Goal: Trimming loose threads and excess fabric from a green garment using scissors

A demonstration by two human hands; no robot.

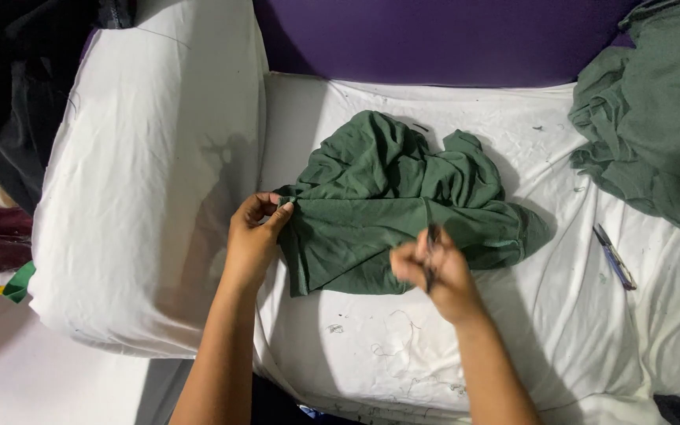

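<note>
Two hands (253, 236) (434, 271) work green cloth (379, 205) on white sheet (560, 315).

Left hand (252, 236) fingers pinched shut, right hand (434, 271) closed, forearms angled inward

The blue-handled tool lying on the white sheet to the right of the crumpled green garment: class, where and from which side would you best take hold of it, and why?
Probably by the lower, thicker end of the blue-handled tool, coming from above with the right hand, the nearer one. It lies flat and slanted on the white sheet, apart from the crumpled green garment and the second green cloth, so nothing blocks a pinch across its narrow width. Whether its tip is sharp cannot be told.
</note>
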